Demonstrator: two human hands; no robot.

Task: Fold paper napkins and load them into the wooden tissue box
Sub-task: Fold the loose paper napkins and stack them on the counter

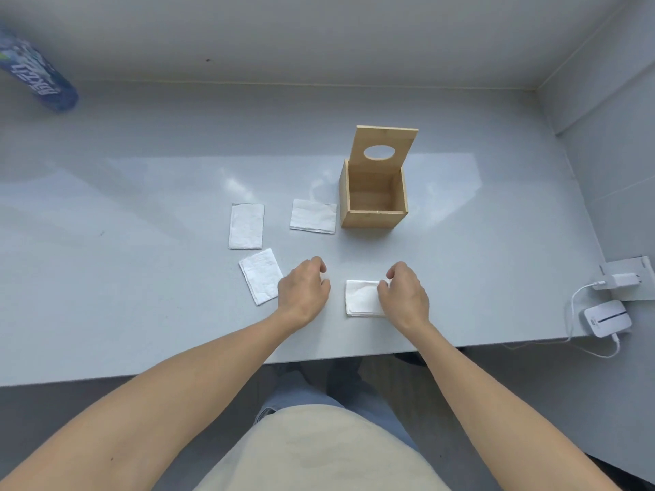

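Observation:
A wooden tissue box [374, 217] stands on the grey table right of centre, empty, its lid with an oval hole [382, 147] tipped up at the back. Three folded white napkins lie flat to its left: one beside the box [313, 216], one further left [246, 226], one nearer me and tilted [260, 276]. A fourth folded napkin [362, 298] lies near the front edge. My right hand [404, 295] rests on its right side, fingers curled on the paper. My left hand [304, 288] hovers just left of it, fingers curled, holding nothing I can see.
A blue printed packet [39, 70] lies at the far left back. At the right edge sit a white charger plug [618, 281] and a small white device [608, 318] with a cable. Walls close the back and right. The table's front edge [212, 373] is near my body.

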